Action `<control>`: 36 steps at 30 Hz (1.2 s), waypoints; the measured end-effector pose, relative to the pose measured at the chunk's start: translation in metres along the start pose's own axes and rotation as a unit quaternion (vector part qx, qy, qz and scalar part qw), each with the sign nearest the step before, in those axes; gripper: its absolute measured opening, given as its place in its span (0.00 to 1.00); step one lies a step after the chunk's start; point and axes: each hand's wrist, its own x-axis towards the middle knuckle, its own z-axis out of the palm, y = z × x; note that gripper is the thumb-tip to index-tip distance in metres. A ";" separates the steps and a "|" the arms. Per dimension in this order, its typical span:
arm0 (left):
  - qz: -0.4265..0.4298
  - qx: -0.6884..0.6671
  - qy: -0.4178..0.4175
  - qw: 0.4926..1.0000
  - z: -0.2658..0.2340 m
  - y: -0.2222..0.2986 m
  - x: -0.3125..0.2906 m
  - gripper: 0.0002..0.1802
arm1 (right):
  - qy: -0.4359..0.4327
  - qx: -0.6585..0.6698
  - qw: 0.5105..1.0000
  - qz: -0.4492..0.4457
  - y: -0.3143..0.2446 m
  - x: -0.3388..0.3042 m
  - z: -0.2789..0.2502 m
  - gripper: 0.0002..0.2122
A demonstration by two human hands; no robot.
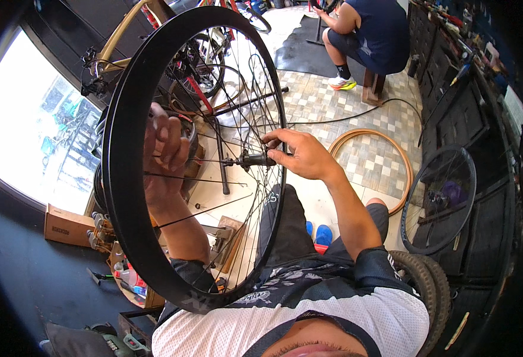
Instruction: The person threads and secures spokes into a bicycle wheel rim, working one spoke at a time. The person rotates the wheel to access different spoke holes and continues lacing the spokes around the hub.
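A black deep-rimmed bicycle wheel [132, 196] stands tilted in front of me, its lower rim against my shirt. My left hand [167, 146] is beside the rim's inner side, with fingers curled; a thin spoke [208, 160] runs from them toward the hub. Part of that hand is hidden by the rim. The black hub [255, 159] sits among many thin spokes. At its right end, the thumb and forefinger of my right hand [300, 156] close around it. Two spokes slanting in from the left side of the rim have inner ends that appear apart from the hub.
Ahead, a person [371, 35] sits on a low stool. A tan tyre [407, 172] lies on the tiled floor, with another wheel [409, 229] against dark drawers [452, 119] at right. A bicycle frame [116, 62] and a cardboard box [68, 226] are at left.
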 end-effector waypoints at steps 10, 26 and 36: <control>0.028 -0.132 0.203 0.970 -0.132 -0.033 -0.053 0.12 | -0.010 -0.053 0.999 0.005 -0.009 -0.013 -0.006 0.17; -0.178 0.390 0.222 0.876 -0.121 -0.105 -0.057 0.16 | -0.054 -0.264 0.959 -0.091 -0.017 -0.001 0.007 0.13; -0.083 0.368 0.185 0.907 -0.103 -0.044 -0.026 0.27 | -0.060 -0.285 0.951 -0.102 -0.006 0.001 -0.005 0.09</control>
